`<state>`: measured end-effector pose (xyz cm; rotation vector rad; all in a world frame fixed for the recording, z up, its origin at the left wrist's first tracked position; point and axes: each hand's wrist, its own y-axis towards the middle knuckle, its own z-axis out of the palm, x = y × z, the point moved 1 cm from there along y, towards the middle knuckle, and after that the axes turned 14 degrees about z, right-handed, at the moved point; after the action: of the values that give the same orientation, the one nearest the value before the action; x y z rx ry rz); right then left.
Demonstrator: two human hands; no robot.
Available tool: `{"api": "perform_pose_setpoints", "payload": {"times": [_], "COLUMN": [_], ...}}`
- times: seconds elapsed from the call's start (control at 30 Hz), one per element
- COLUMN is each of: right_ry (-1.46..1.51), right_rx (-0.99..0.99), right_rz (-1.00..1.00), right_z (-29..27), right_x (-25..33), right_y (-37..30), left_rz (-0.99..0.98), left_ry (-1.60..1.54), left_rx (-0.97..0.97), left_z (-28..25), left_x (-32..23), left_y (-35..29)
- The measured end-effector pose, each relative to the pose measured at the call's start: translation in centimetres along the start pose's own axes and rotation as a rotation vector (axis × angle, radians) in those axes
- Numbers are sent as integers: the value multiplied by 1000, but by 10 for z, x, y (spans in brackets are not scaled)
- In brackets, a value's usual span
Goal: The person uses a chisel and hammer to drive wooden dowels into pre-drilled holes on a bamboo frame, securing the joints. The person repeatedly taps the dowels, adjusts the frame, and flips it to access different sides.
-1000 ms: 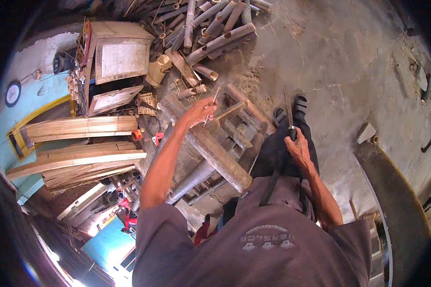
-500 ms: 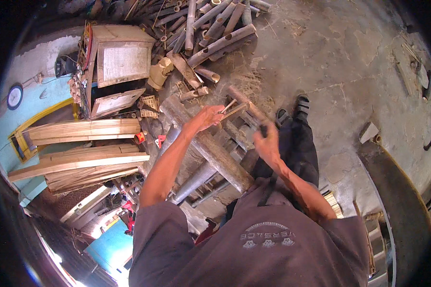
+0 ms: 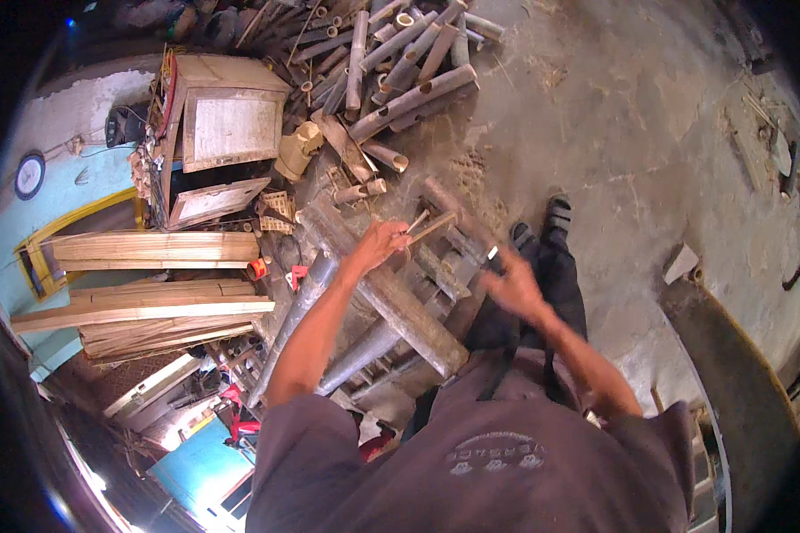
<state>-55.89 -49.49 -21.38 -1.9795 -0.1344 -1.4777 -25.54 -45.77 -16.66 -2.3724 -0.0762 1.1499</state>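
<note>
My left hand [image 3: 386, 243] is closed on two thin wooden sticks [image 3: 436, 226] that point away to the right. It is above a thick round log [image 3: 391, 306], part of a low wooden bench. My right hand [image 3: 517, 290] is curled and blurred by motion, to the right of the sticks and over my dark trousers. A small pale piece [image 3: 492, 253] shows at its fingers; what the hand grips is not clear. Just beyond it, a brown wooden bar [image 3: 453, 206] slants across.
Cut bamboo tubes [image 3: 418, 98] are heaped on the floor ahead. A worn wooden cabinet [image 3: 231, 115] with a loose door panel stands at far left. Stacked wooden slats [image 3: 156, 250] lie on the left. To the right, a long dark curved board [image 3: 729, 355] rests over the concrete floor [image 3: 631, 204].
My right hand has moved back toward me and slightly right, away from the bar. The left hand still holds the sticks; the whole view has shifted a little.
</note>
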Motion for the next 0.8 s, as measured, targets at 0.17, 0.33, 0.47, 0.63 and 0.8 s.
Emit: {"api": "perform_pose_setpoints", "payload": {"times": [0.17,0.33,0.47,0.63,0.8], "right_ry": [785,77,227,-117,412], "right_rx": [-506,60,-185,138,-108], "right_rz": [499,23,381,273,326], "right_z": [-19,14,-33,36,-51], "right_x": [57,3,42,6,28], "right_y": [33,4,46,-18,64], "left_rz": [-24,1,95,37,31], "left_ry": [76,29,104,226,619], "left_rx": [-53,-150,-146,-284,-377], "left_z": [8,9,36,23,54], "left_x": [-8,-6,64,-2,12], "left_y": [-7,-10,-29,-19,-57]}}
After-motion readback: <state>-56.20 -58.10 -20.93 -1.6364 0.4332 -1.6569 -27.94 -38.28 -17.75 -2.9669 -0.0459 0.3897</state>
